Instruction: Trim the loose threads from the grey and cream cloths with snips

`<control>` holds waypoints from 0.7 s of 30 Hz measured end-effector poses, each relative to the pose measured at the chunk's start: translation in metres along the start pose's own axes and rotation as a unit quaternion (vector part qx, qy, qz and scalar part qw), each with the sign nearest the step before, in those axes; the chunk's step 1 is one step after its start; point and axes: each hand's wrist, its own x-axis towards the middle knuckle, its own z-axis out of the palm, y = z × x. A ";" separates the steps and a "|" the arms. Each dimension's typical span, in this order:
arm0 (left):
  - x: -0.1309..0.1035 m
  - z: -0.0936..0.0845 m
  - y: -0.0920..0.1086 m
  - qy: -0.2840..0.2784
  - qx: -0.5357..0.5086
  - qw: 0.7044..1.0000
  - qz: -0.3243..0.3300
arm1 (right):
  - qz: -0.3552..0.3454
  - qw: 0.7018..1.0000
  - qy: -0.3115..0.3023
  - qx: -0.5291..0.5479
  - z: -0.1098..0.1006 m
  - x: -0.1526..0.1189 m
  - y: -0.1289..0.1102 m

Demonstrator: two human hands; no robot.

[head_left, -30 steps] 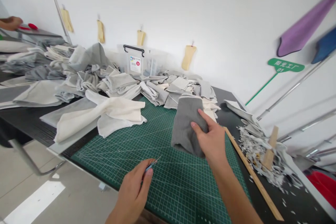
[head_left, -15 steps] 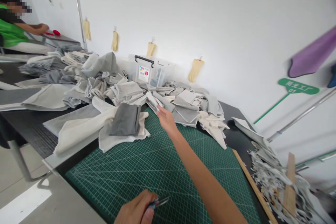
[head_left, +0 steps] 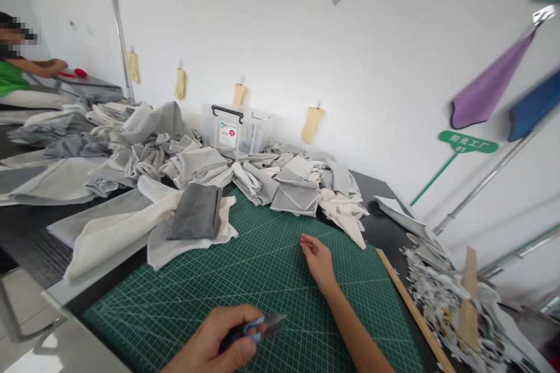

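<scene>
My left hand (head_left: 227, 338) grips a pair of thread snips (head_left: 254, 329) with dark and light-blue handles, low over the green cutting mat (head_left: 271, 268). The blades of the snips point right and stand slightly apart. Farther right, my right hand (head_left: 318, 259) is over the mat, its fingertips drawn together toward the thumb, and no item shows in it. Beyond it lies a pile of grey and white cloths (head_left: 295, 189). A folded dark grey cloth (head_left: 195, 211) rests on pale cloths at the mat's left side.
More cloths (head_left: 87, 122) are heaped on the left of the black table. A clear lidded box (head_left: 227, 134) stands against the wall. To the right lie a wooden strip (head_left: 411, 309), cloth scraps (head_left: 431, 288) and a wooden board (head_left: 468, 309). A co-worker (head_left: 15, 76) is at the far left.
My right hand has left the cloth pile and drawn back toward me over the mat. The snips in my left hand have come into fuller view. The camera view has shifted.
</scene>
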 end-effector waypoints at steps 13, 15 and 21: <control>0.158 0.007 -0.049 -0.034 -0.013 0.998 -0.041 | -0.007 0.973 0.223 0.056 -0.030 0.009 0.002; 0.154 0.012 -0.055 -0.043 0.005 0.999 -0.018 | -0.068 0.971 0.229 -0.001 -0.037 0.025 -0.014; 0.146 0.012 -0.060 -0.056 0.065 0.996 0.007 | -0.276 0.915 0.082 -0.281 -0.026 0.126 -0.057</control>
